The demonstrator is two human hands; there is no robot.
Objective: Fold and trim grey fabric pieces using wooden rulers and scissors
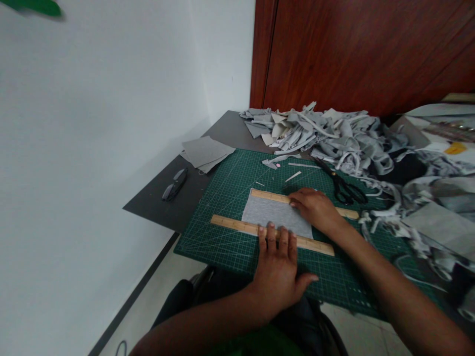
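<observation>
A grey piece of fabric (276, 212) lies flat on a green cutting mat (208, 237). One wooden ruler (315, 245) runs along its near edge. My left hand (276, 269) presses that ruler down with fingers stretched out flat and thumb apart. Along the fabric's far edge lies a second wooden ruler (269, 196). My right hand (313, 205) has its fingers closed over the middle of this ruler, and its palm side is hidden. Black-handled scissors (343, 190) rest on the mat beyond my right hand.
A heap of grey fabric scraps (315, 128) fills the back of the table, with more cloth pieces (441, 222) at right. Stacked grey fabric pieces (208, 152) and folded glasses (175, 184) lie at left. A white wall (111, 123) borders the left side.
</observation>
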